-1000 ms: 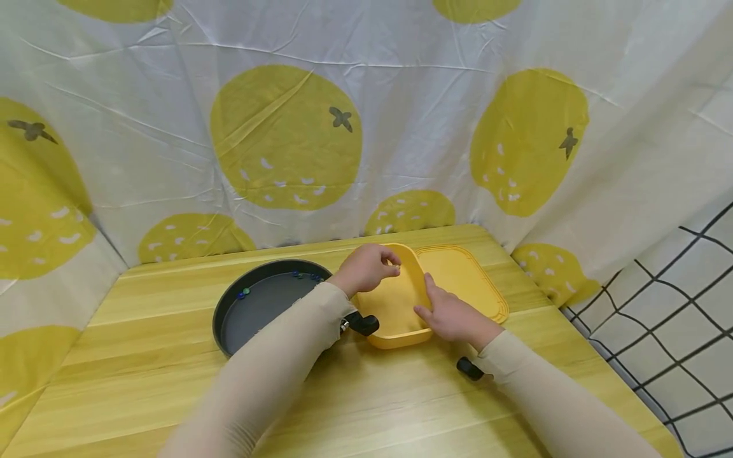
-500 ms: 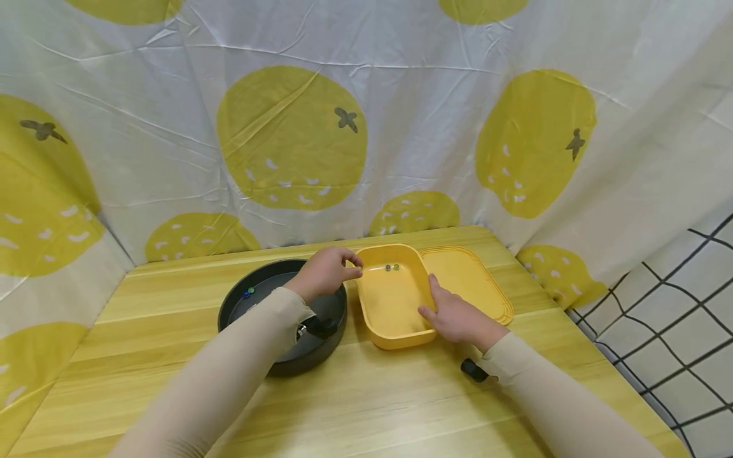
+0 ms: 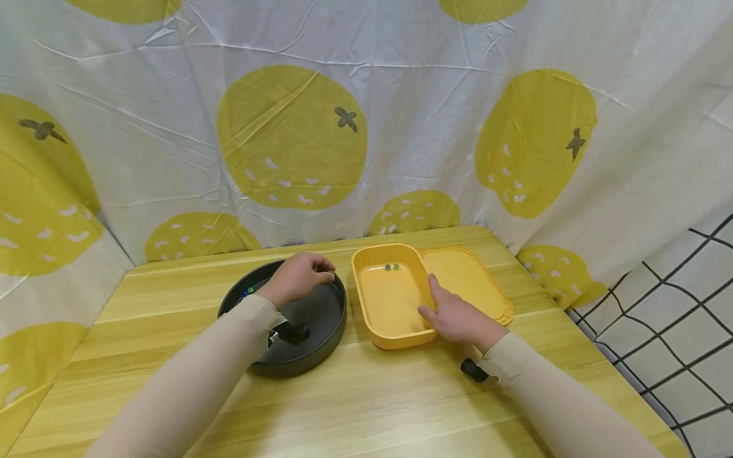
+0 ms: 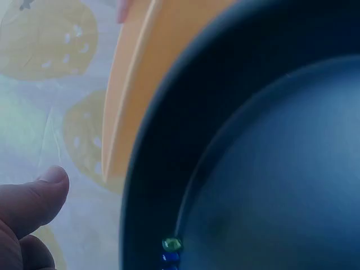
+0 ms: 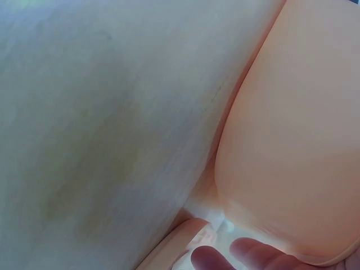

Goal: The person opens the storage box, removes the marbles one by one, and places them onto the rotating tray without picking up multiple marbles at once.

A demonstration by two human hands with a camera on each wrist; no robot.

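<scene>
My left hand (image 3: 301,277) is over the far right part of a round dark grey pan (image 3: 326,318), its fingers bent downward. In the left wrist view its thumb (image 4: 53,177) stands apart from the curled fingers, and no object shows between them. A green marble (image 4: 171,244) and blue marbles lie by the pan's wall. My right hand (image 3: 458,315) holds the right wall of a yellow box (image 3: 395,342), thumb inside and the other fingers outside. Two small marbles (image 3: 392,267) lie at the box's far end. More marbles (image 3: 249,292) sit at the pan's left.
A flat yellow lid (image 3: 475,280) lies behind and right of the box on the wooden table (image 3: 355,407). A fruit-patterned curtain (image 3: 401,127) hangs along the table's back edge. On the right stands a black wire grid (image 3: 687,318).
My left hand has moved left from over the box, past the box's rim, to over the pan. Marbles in the box have come into sight. My right hand keeps its place on the box.
</scene>
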